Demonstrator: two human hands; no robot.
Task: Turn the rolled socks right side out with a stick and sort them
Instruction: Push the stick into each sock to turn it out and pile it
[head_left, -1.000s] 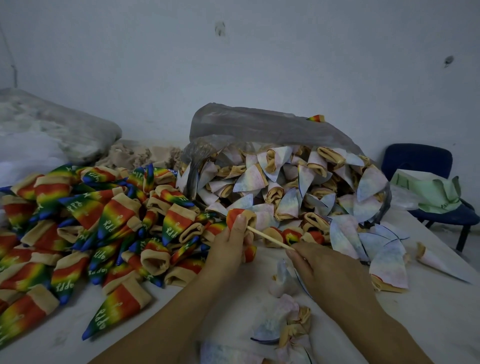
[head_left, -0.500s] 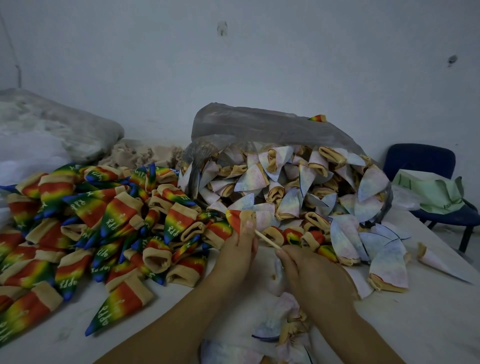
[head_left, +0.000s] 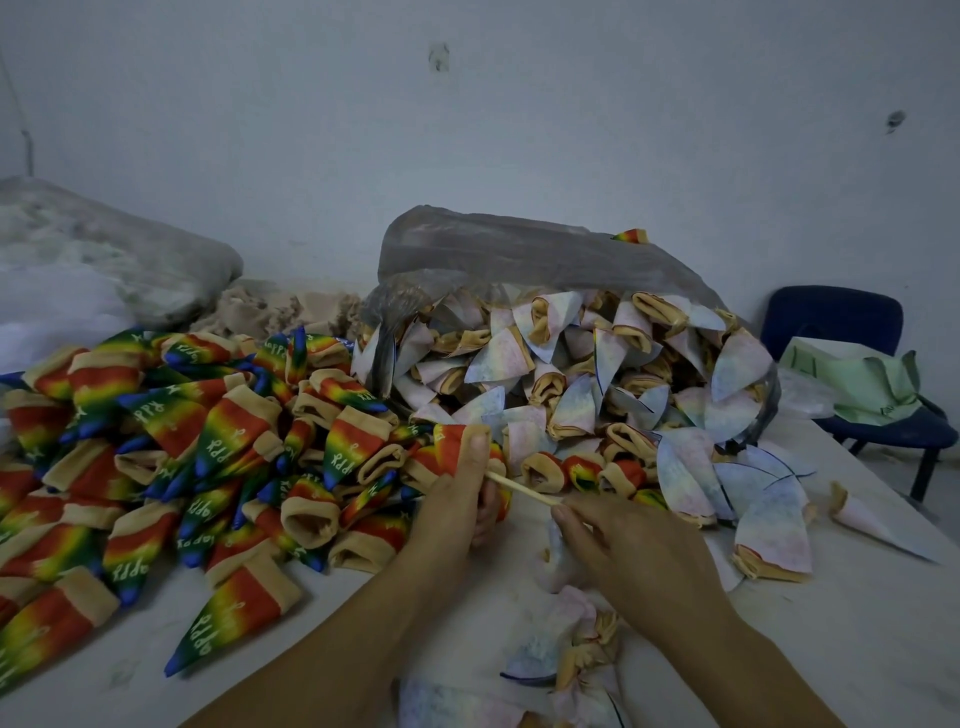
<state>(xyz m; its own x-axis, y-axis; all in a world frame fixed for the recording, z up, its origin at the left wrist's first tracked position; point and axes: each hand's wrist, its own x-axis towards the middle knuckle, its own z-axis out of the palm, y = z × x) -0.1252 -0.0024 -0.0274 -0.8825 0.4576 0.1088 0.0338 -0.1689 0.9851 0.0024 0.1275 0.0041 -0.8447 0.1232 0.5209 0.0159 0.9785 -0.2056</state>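
My left hand (head_left: 457, 499) grips a rainbow sock (head_left: 451, 441) at the middle of the table, thumb up along its side. A thin wooden stick (head_left: 522, 489) enters the sock from the right, and my right hand (head_left: 631, 545) pinches its outer end. Left of my hands lies a heap of rainbow socks (head_left: 171, 447), right side out. Pale inside-out rolled socks (head_left: 587, 384) spill from a clear plastic bag (head_left: 519, 260) behind. A few loose pale socks (head_left: 571, 649) lie under my right forearm.
The white table (head_left: 857, 623) runs to a right edge, with a blue chair (head_left: 852, 364) carrying green cloth beyond it. A filled plastic sack (head_left: 104, 265) and beige fabric (head_left: 280, 312) lie at the back left against the wall.
My right hand pushed the stick deeper into the sock, then drew back to the right, so more of the stick shows again. My left hand kept hold of the sock.
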